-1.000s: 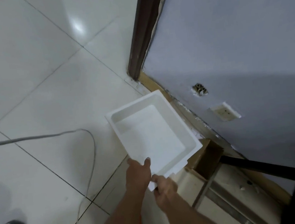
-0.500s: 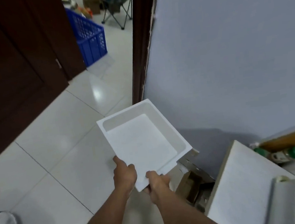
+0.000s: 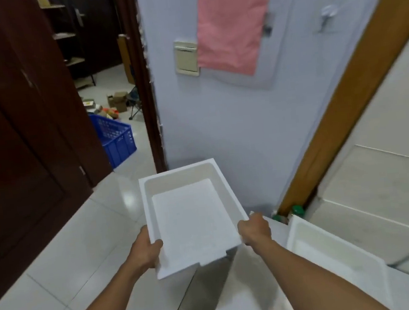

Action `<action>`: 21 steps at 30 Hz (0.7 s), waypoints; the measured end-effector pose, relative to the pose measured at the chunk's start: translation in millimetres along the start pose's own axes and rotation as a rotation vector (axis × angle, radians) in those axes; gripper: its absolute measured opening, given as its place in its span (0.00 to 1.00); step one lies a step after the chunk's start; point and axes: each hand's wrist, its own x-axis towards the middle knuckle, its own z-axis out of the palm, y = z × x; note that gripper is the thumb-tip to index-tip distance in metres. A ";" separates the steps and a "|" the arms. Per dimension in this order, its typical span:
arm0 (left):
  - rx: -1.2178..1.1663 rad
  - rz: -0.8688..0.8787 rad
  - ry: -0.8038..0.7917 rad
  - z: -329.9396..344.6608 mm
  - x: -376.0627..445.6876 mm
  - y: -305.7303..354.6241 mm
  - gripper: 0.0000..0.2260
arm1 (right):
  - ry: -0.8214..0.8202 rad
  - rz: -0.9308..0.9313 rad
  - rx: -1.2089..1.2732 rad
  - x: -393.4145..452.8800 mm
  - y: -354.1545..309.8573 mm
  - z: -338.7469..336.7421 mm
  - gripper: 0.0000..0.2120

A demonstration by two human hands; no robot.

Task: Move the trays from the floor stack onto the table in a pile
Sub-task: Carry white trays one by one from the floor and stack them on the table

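Observation:
I hold a white foam tray [image 3: 193, 222] level in the air in front of me, open side up. My left hand [image 3: 146, 248] grips its left rim near the front corner. My right hand [image 3: 255, 228] grips its right rim. A second white tray [image 3: 337, 259] lies open side up on the white table [image 3: 243, 300] at the lower right, just right of my right forearm. The held tray hangs over the table's left edge and the floor.
A pale blue wall [image 3: 233, 126] with a pink sheet [image 3: 231, 21] and a switch plate [image 3: 186, 58] stands ahead. A dark door [image 3: 19, 150] is on the left, with a blue crate [image 3: 116, 139] in the doorway. Green bottle caps [image 3: 297, 211] sit by the wooden frame [image 3: 345, 103].
The tray has come up from floor level to table height. My view has lifted from the floor to the wall. My right hand has shifted from the front edge to the right rim.

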 end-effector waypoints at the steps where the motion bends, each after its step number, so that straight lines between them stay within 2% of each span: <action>1: 0.016 0.043 -0.015 7.4 -7.7 10.0 0.23 | -0.018 -0.048 -0.023 -3.7 9.6 -14.3 0.27; 4: 0.058 0.174 0.030 38.6 -25.0 30.3 0.24 | -0.036 -0.139 0.028 -24.2 42.0 -57.9 0.23; 8: 0.117 0.307 0.073 87.1 -51.8 60.1 0.19 | -0.009 -0.143 0.006 -42.0 94.6 -110.9 0.21; 10: 0.145 0.398 0.061 115.0 -67.6 73.2 0.18 | 0.012 -0.109 0.050 -41.2 120.9 -136.6 0.22; 14: 0.198 0.552 -0.041 164.8 -89.6 82.7 0.21 | 0.166 -0.055 0.162 -27.0 169.2 -176.0 0.28; 17: 0.279 0.538 -0.132 196.5 -96.6 84.8 0.23 | 0.210 -0.011 0.145 -23.3 206.8 -190.6 0.32; 21: 0.395 0.522 -0.213 224.2 -106.8 85.1 0.22 | 0.144 0.107 0.125 -22.1 252.2 -188.9 0.35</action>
